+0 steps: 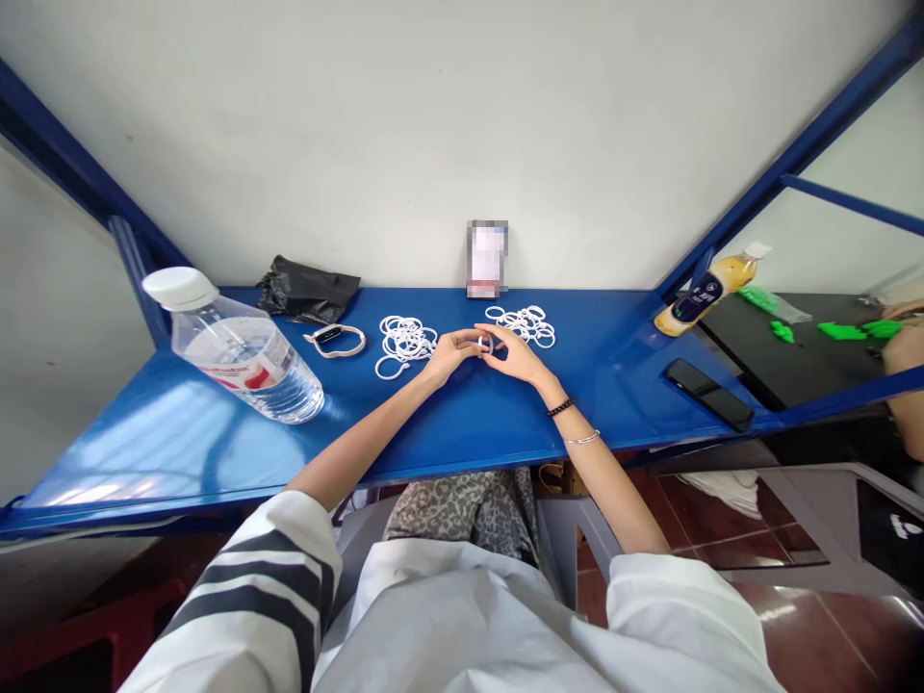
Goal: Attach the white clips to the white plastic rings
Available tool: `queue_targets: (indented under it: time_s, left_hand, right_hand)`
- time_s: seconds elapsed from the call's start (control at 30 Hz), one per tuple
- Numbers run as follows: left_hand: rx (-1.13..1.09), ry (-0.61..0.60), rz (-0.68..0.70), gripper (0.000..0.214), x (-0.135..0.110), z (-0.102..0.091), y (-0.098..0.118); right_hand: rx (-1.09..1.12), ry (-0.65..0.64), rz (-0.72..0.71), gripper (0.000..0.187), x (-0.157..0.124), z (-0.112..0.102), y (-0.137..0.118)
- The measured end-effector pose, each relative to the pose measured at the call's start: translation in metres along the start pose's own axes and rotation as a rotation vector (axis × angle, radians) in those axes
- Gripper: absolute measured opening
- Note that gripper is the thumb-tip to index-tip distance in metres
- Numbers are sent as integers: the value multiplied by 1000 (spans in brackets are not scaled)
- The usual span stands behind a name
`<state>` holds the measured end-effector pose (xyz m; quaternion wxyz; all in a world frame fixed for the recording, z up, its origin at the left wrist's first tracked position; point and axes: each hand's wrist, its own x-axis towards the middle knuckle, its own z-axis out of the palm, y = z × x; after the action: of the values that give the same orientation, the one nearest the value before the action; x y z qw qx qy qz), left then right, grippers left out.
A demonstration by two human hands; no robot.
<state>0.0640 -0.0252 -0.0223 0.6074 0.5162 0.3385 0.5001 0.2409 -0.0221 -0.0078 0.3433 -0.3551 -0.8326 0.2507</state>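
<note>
In the middle of the blue table, my left hand [451,356] and my right hand [521,358] meet, fingers closed on a white plastic ring [481,342] between them. The fingers partly cover it. Just left of my left hand lies a heap of white plastic rings [404,337], which look like curtain rings with small knobs. Another group of the same rings [532,327] is spread behind and right of my right hand. A phone [488,260] with a blurred screen leans upright against the wall behind my hands.
At left stand a large water bottle [249,361], a wristwatch [339,340] and a crumpled black bag [307,289]. To the right are a juice bottle [707,294] and a dark phone [708,393]. Another person's arm [906,375] shows by green pieces [841,331] on a neighbouring black table.
</note>
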Motion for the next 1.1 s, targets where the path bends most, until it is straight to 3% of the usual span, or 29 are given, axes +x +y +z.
queue_targets:
  time_s: [0.17, 0.27, 0.73, 1.1]
  left_hand:
    - [-137, 22, -16, 41, 0, 0, 3]
    - [-168, 22, -22, 44, 0, -1, 4]
    - [63, -2, 9, 39, 0, -3, 7]
    - [38, 13, -10, 35, 1, -3, 8]
  right_hand:
    - [-19, 16, 49, 58, -1, 0, 2]
    - [-74, 44, 58, 53, -1, 0, 3]
    - [-185, 107, 94, 38, 0, -1, -2]
    - [-213, 141, 112, 35, 0, -1, -3]
